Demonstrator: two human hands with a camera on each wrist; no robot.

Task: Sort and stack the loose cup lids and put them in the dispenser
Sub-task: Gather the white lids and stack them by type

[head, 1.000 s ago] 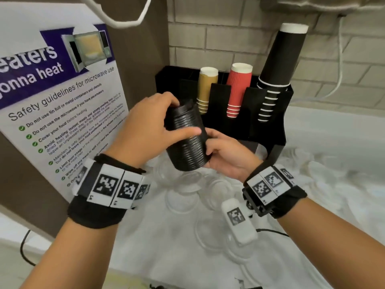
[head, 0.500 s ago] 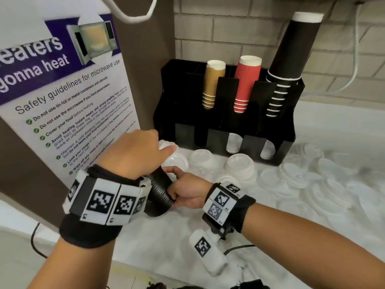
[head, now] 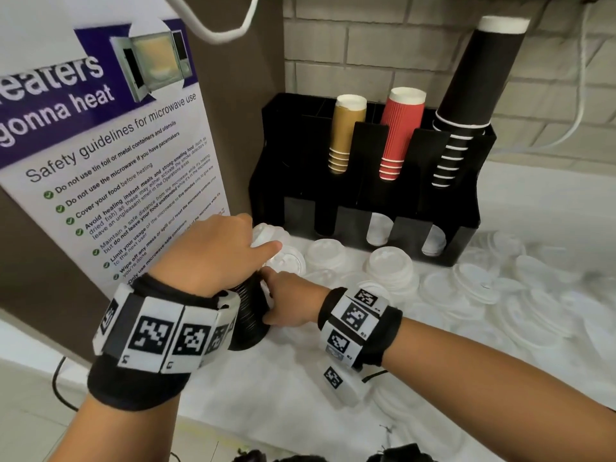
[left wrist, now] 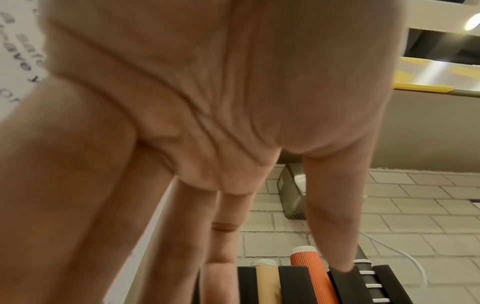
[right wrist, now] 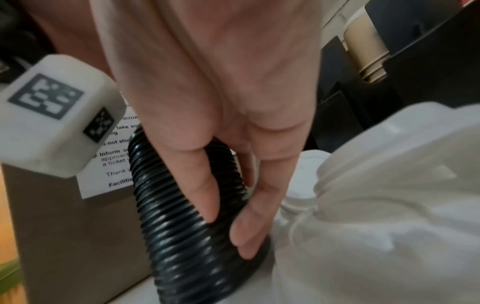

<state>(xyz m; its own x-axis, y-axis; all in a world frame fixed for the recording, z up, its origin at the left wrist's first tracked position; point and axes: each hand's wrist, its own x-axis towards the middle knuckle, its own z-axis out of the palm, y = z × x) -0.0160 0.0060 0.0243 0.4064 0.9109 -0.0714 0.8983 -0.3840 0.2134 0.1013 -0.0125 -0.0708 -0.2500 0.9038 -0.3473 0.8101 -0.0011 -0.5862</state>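
Our right hand (right wrist: 221, 115) has fingers and thumb curled round the stack of black lids (right wrist: 187, 216), which lies low on the white counter (head: 266, 405), near the poster (head: 110, 168). Our left hand (head: 213, 251) sits over the stack's far end, fingers extended and loose, no visible clamp. Step looks like squaring up the black stack. Next: lift it level and feed it into an empty slot of the dispenser (head: 360, 208), keeping it compressed. White lids (head: 393, 268) not yet sorted.
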